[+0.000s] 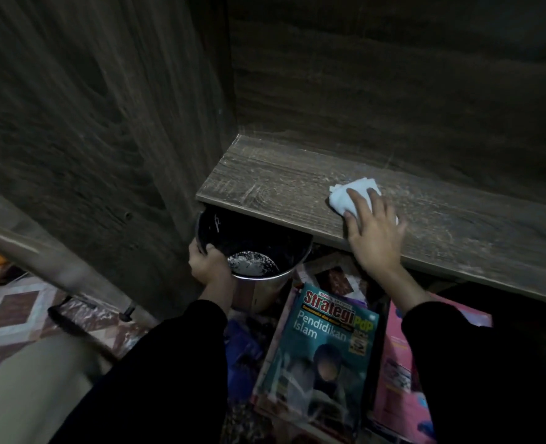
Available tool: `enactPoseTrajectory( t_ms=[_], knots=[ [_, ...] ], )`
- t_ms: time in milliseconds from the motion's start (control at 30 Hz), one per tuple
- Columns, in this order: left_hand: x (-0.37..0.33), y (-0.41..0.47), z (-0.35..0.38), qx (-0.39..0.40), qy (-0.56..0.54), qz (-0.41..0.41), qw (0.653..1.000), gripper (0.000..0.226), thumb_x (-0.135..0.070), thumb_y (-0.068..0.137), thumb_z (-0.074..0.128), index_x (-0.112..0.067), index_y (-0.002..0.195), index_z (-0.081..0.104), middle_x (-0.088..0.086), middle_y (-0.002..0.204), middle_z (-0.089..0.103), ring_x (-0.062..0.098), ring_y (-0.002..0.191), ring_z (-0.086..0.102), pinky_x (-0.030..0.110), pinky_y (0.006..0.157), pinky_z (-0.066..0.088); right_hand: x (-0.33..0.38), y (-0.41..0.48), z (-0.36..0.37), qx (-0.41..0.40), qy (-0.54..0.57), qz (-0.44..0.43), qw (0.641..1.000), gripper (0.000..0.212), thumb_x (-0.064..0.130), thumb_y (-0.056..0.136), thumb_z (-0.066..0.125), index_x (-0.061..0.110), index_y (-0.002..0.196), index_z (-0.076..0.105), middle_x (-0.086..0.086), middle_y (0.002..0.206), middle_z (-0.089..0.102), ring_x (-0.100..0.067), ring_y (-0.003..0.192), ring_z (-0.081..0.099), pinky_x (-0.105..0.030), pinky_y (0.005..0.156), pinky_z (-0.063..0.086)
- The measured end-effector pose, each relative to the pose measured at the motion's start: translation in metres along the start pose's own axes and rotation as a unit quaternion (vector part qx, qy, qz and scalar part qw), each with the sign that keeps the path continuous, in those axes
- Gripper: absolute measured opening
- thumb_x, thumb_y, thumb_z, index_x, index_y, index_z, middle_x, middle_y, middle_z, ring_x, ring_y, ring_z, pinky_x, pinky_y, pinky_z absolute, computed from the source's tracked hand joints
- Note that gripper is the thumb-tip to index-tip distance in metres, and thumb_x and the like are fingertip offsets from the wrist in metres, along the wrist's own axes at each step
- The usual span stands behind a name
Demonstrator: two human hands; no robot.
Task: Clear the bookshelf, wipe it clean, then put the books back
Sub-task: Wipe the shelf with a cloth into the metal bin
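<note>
Head view: right hand (374, 238), fingers spread, presses the soft white cloth (340, 198) flat on the bare shelf (265, 174). Left hand (206, 262) grips the metal pot (265, 241) by its rim, below. The cloth is light and likely to bunch: maintain palm pressure. Books (322, 347) lie on the floor, near.

only the teal book (322, 347), lying just right of the pot (252, 248), bears print that can be read: "strategi" in big red letters across the cover's top, "pdp" in yellow right after it, "pendidikan islam" in pale letters beneath. its smaller lines are blurred. the pink book (393, 379), farther right of the pot, has print too small to read.
</note>
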State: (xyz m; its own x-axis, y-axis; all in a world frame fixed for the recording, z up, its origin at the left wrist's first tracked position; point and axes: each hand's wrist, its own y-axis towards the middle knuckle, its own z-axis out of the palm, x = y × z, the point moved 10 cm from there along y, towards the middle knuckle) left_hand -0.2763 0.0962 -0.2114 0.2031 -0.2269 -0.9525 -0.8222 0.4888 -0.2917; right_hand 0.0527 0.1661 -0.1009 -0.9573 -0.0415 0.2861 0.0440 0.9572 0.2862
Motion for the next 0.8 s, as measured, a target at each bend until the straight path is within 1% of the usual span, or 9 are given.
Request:
enactPoseTrajectory(
  t_ms=[133,267,533,600,667,700,733,767,800],
  knots=[
    [0.012,-0.002,0.010,-0.013,0.019,0.017,1.000,0.038,0.001,0.092,0.048,-0.003,0.128,0.057,0.019,0.122,0.062,0.032,0.114,0.057,0.027,0.092,0.038,0.003,-0.004,0.002,-0.054,-0.025,-0.008,0.998,0.049,0.039,0.093,0.031,0.022,0.135,0.052,-0.014,0.140,0.049,-0.034,0.129,0.042,-0.053,0.101,0.027],
    [0.034,0.006,0.017,-0.012,0.047,0.016,0.999,0.038,0.001,0.094,0.046,-0.003,0.131,0.054,0.020,0.128,0.058,0.032,0.119,0.053,0.026,0.094,0.034,0.004,-0.004,0.001,-0.090,-0.034,-0.012,0.995,0.046,0.037,0.093,0.034,0.023,0.133,0.053,-0.013,0.137,0.051,-0.034,0.127,0.043,-0.053,0.099,0.031],
    [0.084,0.029,0.032,0.025,0.058,-0.014,0.998,0.037,-0.001,0.094,0.048,-0.007,0.129,0.055,0.019,0.123,0.061,0.032,0.113,0.057,0.034,0.095,0.043,0.004,-0.004,0.003,-0.113,-0.047,-0.018,0.992,0.044,0.035,0.094,0.037,0.022,0.133,0.052,-0.013,0.137,0.052,-0.034,0.126,0.045,-0.051,0.098,0.033],
    [0.088,0.031,0.035,0.043,0.044,-0.008,0.998,0.037,0.001,0.095,0.045,-0.005,0.130,0.053,0.019,0.122,0.060,0.031,0.112,0.056,0.032,0.091,0.045,0.003,-0.004,0.002,-0.118,-0.048,-0.017,0.992,0.043,0.034,0.094,0.039,0.022,0.132,0.053,-0.013,0.137,0.052,-0.034,0.126,0.045,-0.051,0.097,0.034],
    [0.088,0.033,0.039,0.069,0.047,0.001,0.997,0.037,0.003,0.096,0.043,-0.003,0.132,0.049,0.017,0.118,0.057,0.026,0.107,0.055,0.024,0.082,0.047,0.004,-0.004,0.002,-0.122,-0.050,-0.017,0.991,0.042,0.033,0.094,0.041,0.022,0.132,0.053,-0.013,0.137,0.052,-0.034,0.126,0.044,-0.051,0.097,0.035],
    [0.086,0.035,0.041,0.086,0.054,0.010,0.995,0.038,0.003,0.096,0.042,-0.004,0.133,0.046,0.017,0.119,0.056,0.026,0.109,0.055,0.024,0.084,0.049,0.004,-0.004,0.002,-0.124,-0.051,-0.017,0.991,0.041,0.033,0.094,0.041,0.022,0.132,0.052,-0.013,0.137,0.052,-0.034,0.126,0.045,-0.052,0.097,0.036],
    [0.087,0.037,0.044,0.104,0.063,0.020,0.992,0.040,0.002,0.096,0.042,-0.006,0.136,0.044,0.018,0.124,0.055,0.030,0.114,0.054,0.029,0.093,0.048,0.004,-0.004,0.002,-0.124,-0.050,-0.016,0.991,0.041,0.033,0.094,0.041,0.022,0.132,0.052,-0.013,0.137,0.052,-0.034,0.126,0.045,-0.052,0.097,0.036],
    [0.087,0.038,0.047,0.121,0.084,0.024,0.989,0.044,0.001,0.096,0.043,-0.009,0.139,0.039,0.020,0.130,0.052,0.032,0.121,0.052,0.034,0.100,0.044,0.003,-0.004,0.002,-0.124,-0.048,-0.016,0.991,0.041,0.033,0.094,0.041,0.022,0.132,0.052,-0.013,0.137,0.052,-0.034,0.125,0.045,-0.053,0.097,0.036],
    [0.088,0.039,0.049,0.135,0.112,0.027,0.984,0.050,0.000,0.096,0.044,-0.011,0.144,0.034,0.022,0.135,0.049,0.033,0.124,0.049,0.035,0.103,0.039,0.003,-0.004,0.003,-0.121,-0.046,-0.015,0.991,0.041,0.033,0.094,0.040,0.023,0.132,0.052,-0.013,0.137,0.051,-0.034,0.125,0.045,-0.053,0.097,0.035]
  ],
)
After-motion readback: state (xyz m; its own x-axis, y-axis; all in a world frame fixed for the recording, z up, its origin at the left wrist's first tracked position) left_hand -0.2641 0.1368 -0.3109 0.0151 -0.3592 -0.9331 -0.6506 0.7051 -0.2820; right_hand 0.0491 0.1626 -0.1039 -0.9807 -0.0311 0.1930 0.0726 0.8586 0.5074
